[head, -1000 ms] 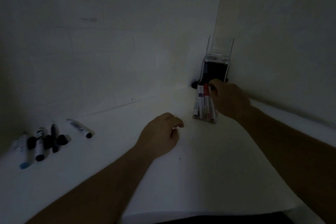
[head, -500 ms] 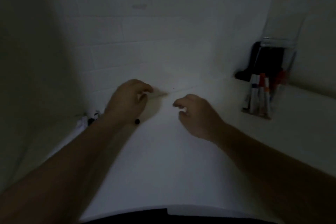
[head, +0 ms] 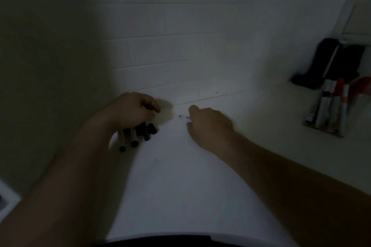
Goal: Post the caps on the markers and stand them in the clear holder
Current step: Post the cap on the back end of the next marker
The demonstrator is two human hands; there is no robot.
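The scene is dim. A heap of markers and black caps (head: 136,134) lies on the white table (head: 180,186) at centre left. My left hand (head: 130,110) rests over the heap with curled fingers, and whether it grips anything is hidden. My right hand (head: 208,124) is a little to the right, fingers closed around a white marker (head: 183,116) whose dark bare tip sticks out to the left. The clear holder (head: 321,129) stands at the far right with several capped markers (head: 331,104) leaning in it.
A white tiled wall (head: 180,46) rises right behind the hands. A dark object (head: 325,62) stands behind the holder in the corner. The table's near edge runs along the bottom. A white object (head: 6,196) sits at the lower left.
The view has swung left, away from the holder. My right hand left the holder and came to the marker. My left hand moved onto the heap.
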